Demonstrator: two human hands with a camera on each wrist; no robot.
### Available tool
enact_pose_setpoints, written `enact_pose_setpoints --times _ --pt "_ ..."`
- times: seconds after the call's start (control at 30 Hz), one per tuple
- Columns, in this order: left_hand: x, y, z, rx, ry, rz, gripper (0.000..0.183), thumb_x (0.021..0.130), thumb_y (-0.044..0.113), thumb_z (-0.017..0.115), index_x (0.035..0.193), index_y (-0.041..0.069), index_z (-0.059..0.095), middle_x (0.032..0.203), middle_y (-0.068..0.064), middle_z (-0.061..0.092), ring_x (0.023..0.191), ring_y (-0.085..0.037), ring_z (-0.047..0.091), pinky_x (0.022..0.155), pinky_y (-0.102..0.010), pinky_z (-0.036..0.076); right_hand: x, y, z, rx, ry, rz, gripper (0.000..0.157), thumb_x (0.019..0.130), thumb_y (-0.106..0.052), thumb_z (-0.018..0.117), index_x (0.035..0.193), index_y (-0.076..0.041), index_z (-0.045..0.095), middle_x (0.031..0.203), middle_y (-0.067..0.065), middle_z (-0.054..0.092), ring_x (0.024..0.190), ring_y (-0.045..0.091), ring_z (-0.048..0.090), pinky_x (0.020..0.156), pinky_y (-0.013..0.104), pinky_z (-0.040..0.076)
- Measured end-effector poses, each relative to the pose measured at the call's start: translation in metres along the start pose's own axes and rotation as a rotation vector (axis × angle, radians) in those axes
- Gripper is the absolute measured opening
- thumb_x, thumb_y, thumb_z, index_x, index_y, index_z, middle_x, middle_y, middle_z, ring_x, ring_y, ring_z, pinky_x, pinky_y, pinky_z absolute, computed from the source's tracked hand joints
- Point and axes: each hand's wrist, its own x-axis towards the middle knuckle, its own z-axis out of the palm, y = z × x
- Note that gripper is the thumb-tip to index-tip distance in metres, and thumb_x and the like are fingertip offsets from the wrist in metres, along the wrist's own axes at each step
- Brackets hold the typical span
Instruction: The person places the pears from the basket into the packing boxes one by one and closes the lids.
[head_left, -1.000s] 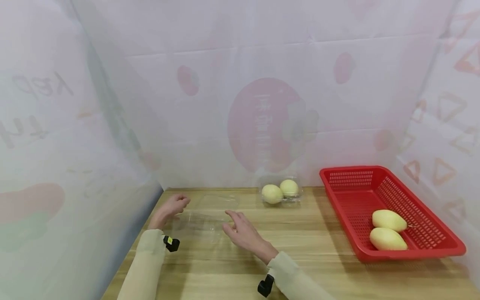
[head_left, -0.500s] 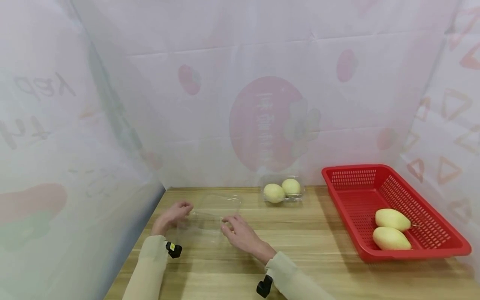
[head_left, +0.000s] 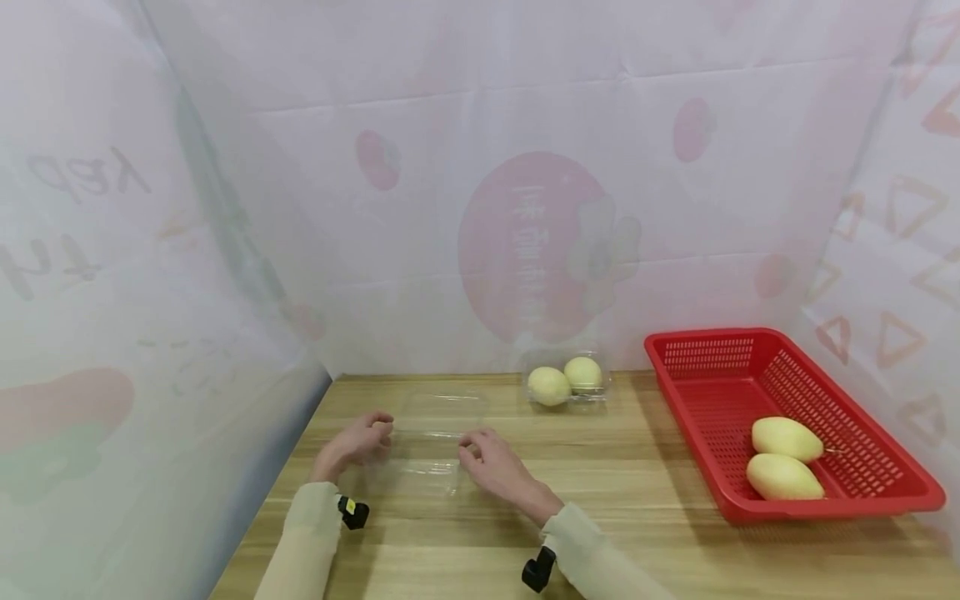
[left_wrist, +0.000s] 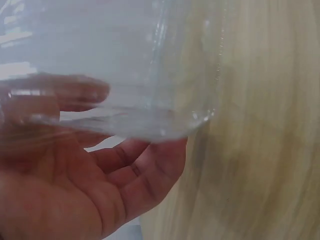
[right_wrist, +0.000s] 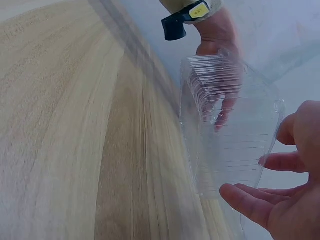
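A clear plastic clamshell container (head_left: 426,454) lies unfolded between my hands. In the right wrist view, the container (right_wrist: 240,145) shows ribbed walls. My left hand (head_left: 362,440) holds its left end. In the left wrist view, the fingers of the left hand (left_wrist: 105,185) curl at the container's rim (left_wrist: 165,135), and one digit shows through the plastic. My right hand (head_left: 501,468) holds the right end, with thumb and fingertips at the edge, as the right wrist view shows of the right hand (right_wrist: 295,170). Exact contact is blurred by the transparent plastic.
A red plastic basket (head_left: 682,433) with two pale yellow oval fruits (head_left: 786,440) stands at the right. By the back wall, another clear container (head_left: 592,402) holds two similar fruits (head_left: 549,387). White printed sheets (head_left: 420,250) enclose the wooden table (head_left: 600,475).
Both hands have closed in on the clear container, their fingers bending more. The left hand has come slightly nearer and to the right. The container has shifted slightly and sits more squarely.
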Motion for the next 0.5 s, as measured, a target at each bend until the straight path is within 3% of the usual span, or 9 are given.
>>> enact_pose_setpoints --times 0.3,0.5 --pt "0.004 -0.003 0.013 0.015 0.012 0.057 0.043 0.104 0.022 0.044 0.142 0.002 0.041 0.104 -0.023 0.065 0.077 -0.029 0.064 0.056 -0.041 0.053 -0.002 0.007 -0.007 0.019 0.030 0.030 0.031 0.100 -0.030 0.050 0.118 -0.008 0.064 0.128 0.014 0.056 0.099 0.021 0.064 0.077 0.034 0.054" --pt "0.005 -0.003 0.022 0.050 0.010 0.104 0.038 0.103 0.020 0.047 0.136 0.000 0.048 0.097 -0.019 0.064 0.077 -0.022 0.060 0.059 -0.031 0.047 -0.003 0.012 -0.009 0.028 0.028 0.049 0.031 0.099 -0.030 0.051 0.119 -0.009 0.063 0.130 0.015 0.054 0.099 0.020 0.063 0.078 0.034 0.054"
